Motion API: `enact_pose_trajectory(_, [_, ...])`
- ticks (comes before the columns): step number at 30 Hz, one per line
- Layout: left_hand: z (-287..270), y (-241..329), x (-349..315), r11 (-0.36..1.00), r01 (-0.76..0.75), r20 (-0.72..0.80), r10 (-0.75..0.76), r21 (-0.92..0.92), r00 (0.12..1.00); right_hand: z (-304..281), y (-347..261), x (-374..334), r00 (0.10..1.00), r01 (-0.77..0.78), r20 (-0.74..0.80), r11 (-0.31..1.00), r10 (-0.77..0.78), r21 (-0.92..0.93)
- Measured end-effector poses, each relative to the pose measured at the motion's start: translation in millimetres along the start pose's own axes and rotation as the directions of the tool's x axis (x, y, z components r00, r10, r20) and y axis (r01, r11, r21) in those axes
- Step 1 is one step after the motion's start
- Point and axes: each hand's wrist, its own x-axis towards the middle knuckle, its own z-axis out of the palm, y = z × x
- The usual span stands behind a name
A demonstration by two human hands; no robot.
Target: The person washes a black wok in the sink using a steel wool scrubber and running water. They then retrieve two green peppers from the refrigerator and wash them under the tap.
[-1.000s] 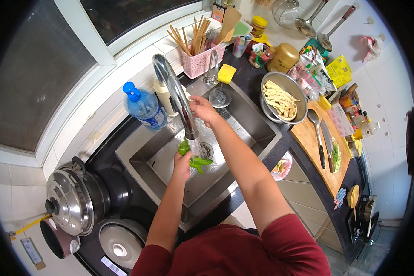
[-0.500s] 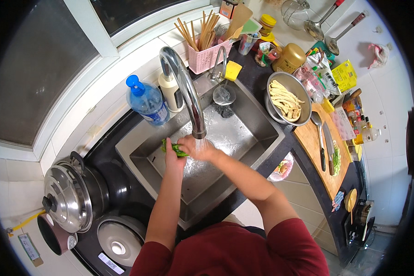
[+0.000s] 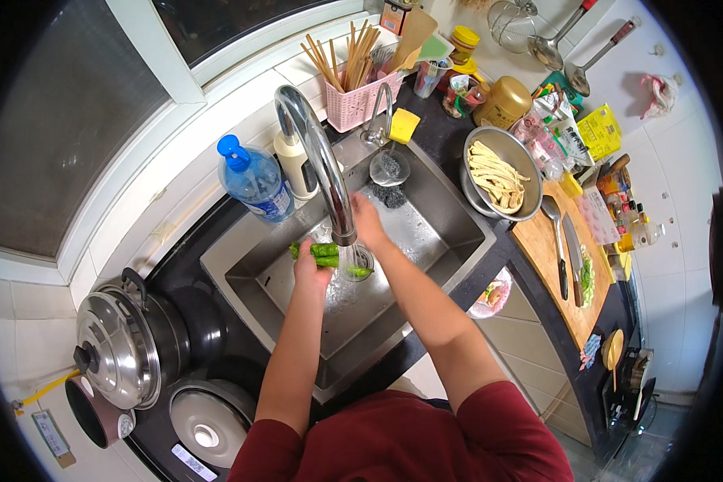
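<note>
My left hand [image 3: 310,271] is closed round long green peppers [image 3: 326,255] over the sink [image 3: 450,255]. The pepper tips lie in the water running from the chrome faucet [image 3: 329,153]. My right hand [image 3: 366,221] is apart from the peppers, beside and partly behind the faucet's spout. The spout hides its fingers, so whether it touches or grips anything cannot be told. A strainer [image 3: 390,167] with dark scouring wool sits at the sink's far corner.
A blue bottle [image 3: 253,181] and a soap dispenser [image 3: 295,165] stand left of the faucet. At right are a metal bowl [image 3: 475,193] of pale strips and a cutting board [image 3: 538,249] with a knife [image 3: 573,253] and ladle. Lidded pots [image 3: 116,345] stand at lower left.
My right hand has left the peppers and moved up and away, to beside the faucet's spout. My left hand keeps the peppers, now showing more and reaching into the water.
</note>
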Motion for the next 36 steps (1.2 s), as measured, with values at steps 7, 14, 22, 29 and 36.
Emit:
enact_pose_trajectory(7, [-12, 5, 1, 0.991, 0.106, 0.09, -0.098, -0.085, 0.991, -7, -40, 66, 0.957, -0.29, 0.177, 0.824, 0.232, 0.487])
enact_pose_trajectory(14, [9, 17, -52, 0.989, 0.101, -0.027, -0.104, -0.111, 0.994, -6, -33, 77, 0.939, -0.345, 0.208, 0.75, 0.275, 0.565])
enact_pose_trajectory(22, [-10, 36, -47, 0.945, 0.107, 0.236, -0.033, -0.309, 0.971, -22, -53, 82, 0.947, -0.321, 0.212, 0.672, 0.242, 0.668])
enact_pose_trajectory(29, [6, 32, -63, 0.992, -0.05, 0.127, 0.065, -0.117, 0.99, -52, -71, 30, 0.947, -0.127, 0.317, 0.835, -0.06, 0.536])
enact_pose_trajectory(36, [2, 19, -41, 0.996, -0.048, -0.023, 0.047, -0.077, 0.999, -70, 1, -83, 0.728, -0.42, 0.685, 0.797, 0.01, 0.435])
